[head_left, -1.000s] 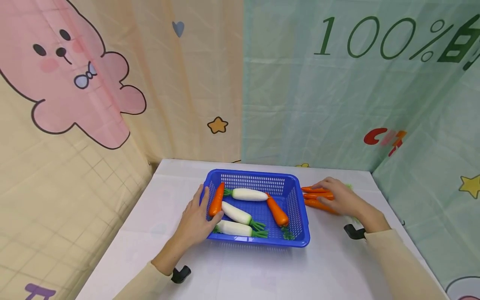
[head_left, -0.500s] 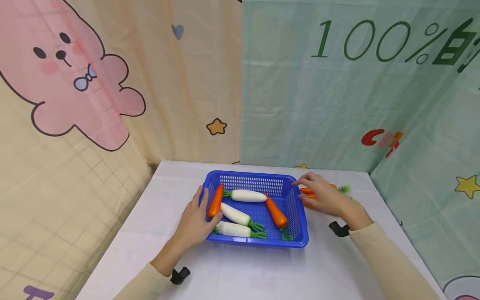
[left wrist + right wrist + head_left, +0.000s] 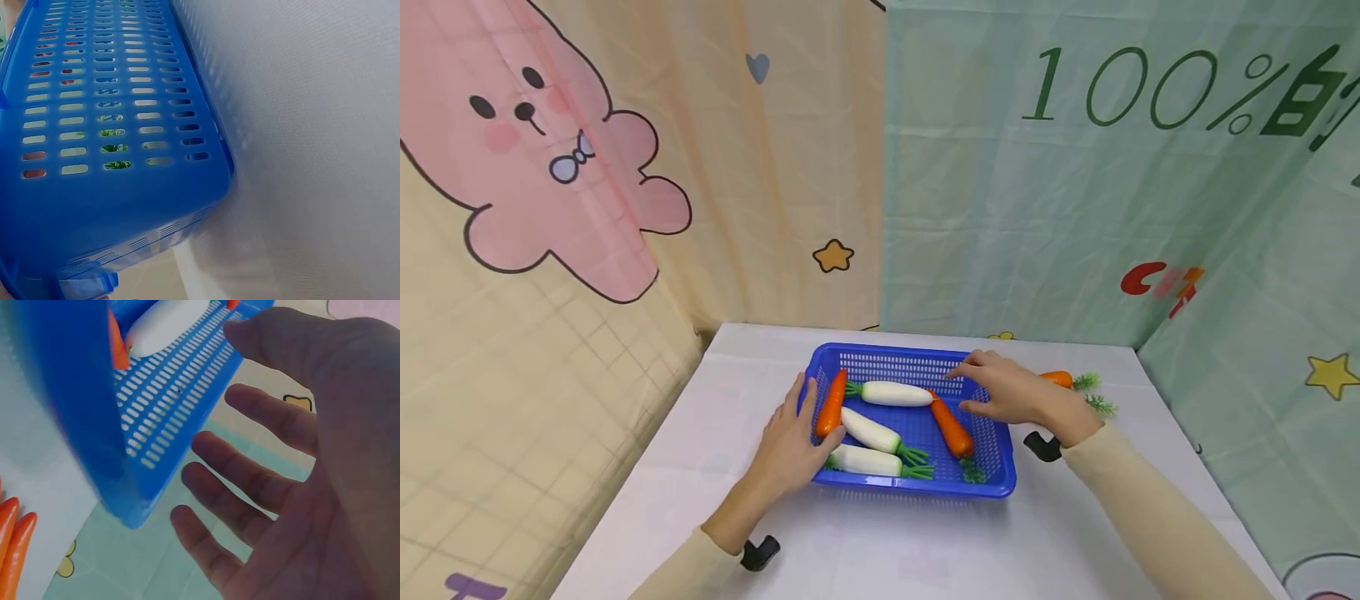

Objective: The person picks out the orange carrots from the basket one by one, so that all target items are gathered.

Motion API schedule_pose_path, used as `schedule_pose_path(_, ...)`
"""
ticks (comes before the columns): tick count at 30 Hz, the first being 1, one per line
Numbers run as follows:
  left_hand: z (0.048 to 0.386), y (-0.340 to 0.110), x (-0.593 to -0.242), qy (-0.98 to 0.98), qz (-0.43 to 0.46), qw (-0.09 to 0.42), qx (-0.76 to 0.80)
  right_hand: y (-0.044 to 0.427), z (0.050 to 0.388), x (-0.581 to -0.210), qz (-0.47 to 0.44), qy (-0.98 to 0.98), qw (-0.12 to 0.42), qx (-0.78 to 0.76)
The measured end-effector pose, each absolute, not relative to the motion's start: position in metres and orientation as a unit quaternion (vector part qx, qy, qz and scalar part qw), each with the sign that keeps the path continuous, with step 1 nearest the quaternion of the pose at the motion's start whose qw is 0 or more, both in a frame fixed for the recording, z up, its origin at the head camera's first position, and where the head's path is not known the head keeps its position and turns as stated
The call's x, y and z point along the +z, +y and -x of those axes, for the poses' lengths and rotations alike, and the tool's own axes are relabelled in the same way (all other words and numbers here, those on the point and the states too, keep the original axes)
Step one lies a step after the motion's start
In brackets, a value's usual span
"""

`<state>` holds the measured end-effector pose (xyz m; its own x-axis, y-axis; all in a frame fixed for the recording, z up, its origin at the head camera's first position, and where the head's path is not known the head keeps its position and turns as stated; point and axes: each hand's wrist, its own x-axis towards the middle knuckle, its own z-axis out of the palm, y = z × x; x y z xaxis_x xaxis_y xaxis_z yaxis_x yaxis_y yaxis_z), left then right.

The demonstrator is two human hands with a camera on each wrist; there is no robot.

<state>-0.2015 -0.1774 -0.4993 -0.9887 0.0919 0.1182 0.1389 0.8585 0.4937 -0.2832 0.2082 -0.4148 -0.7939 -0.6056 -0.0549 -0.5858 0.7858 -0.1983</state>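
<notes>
In the head view, my left hand [image 3: 786, 440] rests on the left rim of a blue plastic basket [image 3: 917, 490], its thumb spread from its fingers. My right hand [image 3: 1018, 393] hovers over the basket's right side, holding nothing. The right wrist view shows that hand [image 3: 281, 481] with fingers apart and the basket [image 3: 134, 503] beyond. Inside the basket lie an orange carrot [image 3: 832, 404] at the left, another carrot [image 3: 952, 428] at the right, and white radishes at the back [image 3: 895, 393], middle [image 3: 871, 428] and front [image 3: 867, 460].
Right of the basket, carrots [image 3: 1057, 379] with green tops lie on the white table [image 3: 917, 550], partly hidden by my right hand and forearm. More orange carrots [image 3: 15, 550] show in the right wrist view. Printed curtains [image 3: 1000, 208] surround the table's back and sides.
My right hand has left the carrots on the table and moved left over the basket's right rim. The left hand and the vegetables in the basket have stayed in place.
</notes>
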Motion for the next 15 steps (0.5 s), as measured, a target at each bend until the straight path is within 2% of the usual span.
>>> schedule_pose_path(6,0.200,-0.180,-0.501,-0.963,0.057,0.039,-0.259,0.188,0.288,-0.416,0.331,0.934,0.108,-0.080)
schedule_pose_path(15,0.202,-0.179,-0.498,-0.961,0.061,0.042,-0.266,0.167,0.297,-0.423,0.304,0.934,0.165,-0.088)
